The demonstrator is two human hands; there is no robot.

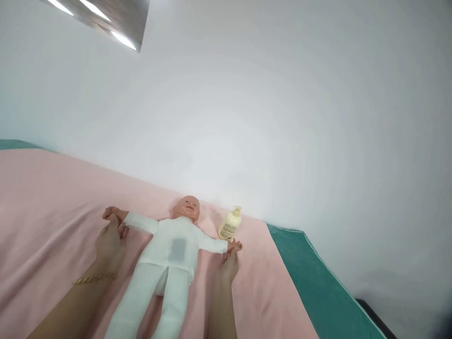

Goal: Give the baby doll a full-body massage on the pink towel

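Note:
A baby doll [165, 240] with a white cloth body and a grey patch on its chest lies face up, its arms stretched out sideways. My left hand [111, 242], a gold bracelet at its wrist, is closed on the doll's hand at the left. At the right, my right hand [229, 267] pinches the doll's other hand from below. Just beyond that doll hand stands a pale yellow pump bottle [230, 224], slightly tilted in the picture. The lower ends of the doll's legs run out of view.
Under the doll lies a pink cloth [261, 282], wrinkled at the left. A green surface [307, 273] shows beyond its right edge. Behind rises a white wall [226, 117] with a shiny panel [116, 19] at upper left. A dark edge [376, 318] shows at lower right.

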